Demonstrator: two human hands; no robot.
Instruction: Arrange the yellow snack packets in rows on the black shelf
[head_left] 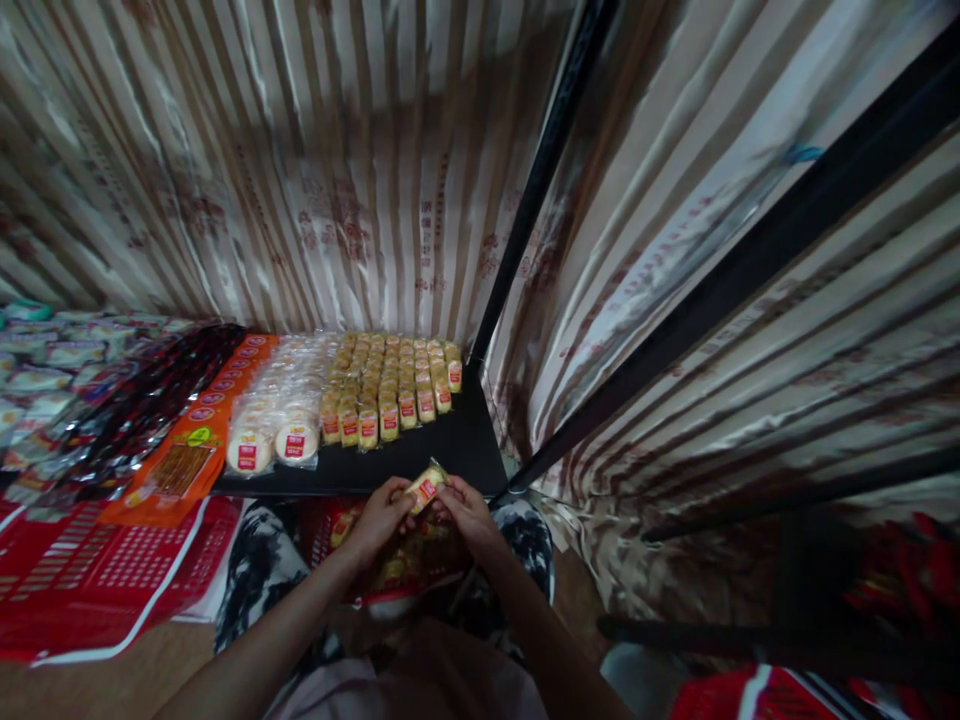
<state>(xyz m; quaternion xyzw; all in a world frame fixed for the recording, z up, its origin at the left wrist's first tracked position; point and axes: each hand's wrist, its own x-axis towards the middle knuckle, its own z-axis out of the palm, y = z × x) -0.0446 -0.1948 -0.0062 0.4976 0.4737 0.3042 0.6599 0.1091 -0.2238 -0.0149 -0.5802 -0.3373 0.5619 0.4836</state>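
Note:
A small plastic-wrapped yellow snack roll [426,489] with a red label is held tilted between my two hands, near the front edge of the black shelf [420,462]. My left hand [384,515] closes its fingers on the lower left end. On the upper right end, my right hand [465,510] pinches the wrapper. Several rows of similar wrapped yellow rolls [388,415] stand upright on the shelf beyond my hands. Below, between my knees, a red bag [442,570] holds more yellow packets, partly hidden by my forearms.
Left of the rolls lie round white wrapped cakes [296,440], an orange snack packet [184,460], dark shiny packets [142,410] and many white packets [60,355]. A red basket-patterned bag [112,570] hangs at the left. Black poles [660,345] and striped curtains [337,150] enclose the shelf.

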